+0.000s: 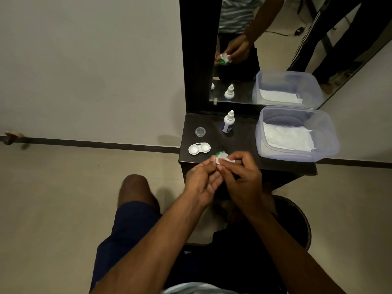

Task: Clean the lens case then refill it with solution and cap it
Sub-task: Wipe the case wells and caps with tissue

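The white lens case [199, 148] lies open on the dark shelf [244, 141], both wells uncapped. Just right of it, over the shelf's front edge, my left hand [201, 181] pinches a green cap [219, 154]. My right hand [244, 179] presses a crumpled white tissue [225, 157] into that cap. A translucent cap [200, 131] rests behind the case. The white solution bottle [228, 122] with a blue label stands upright near the mirror, its nozzle closed.
A clear plastic tub [297, 132] lined with white tissue fills the shelf's right side. A mirror [275, 39] rises behind, reflecting the hands and bottle. My knee [135, 187] is at the left, above a pale floor.
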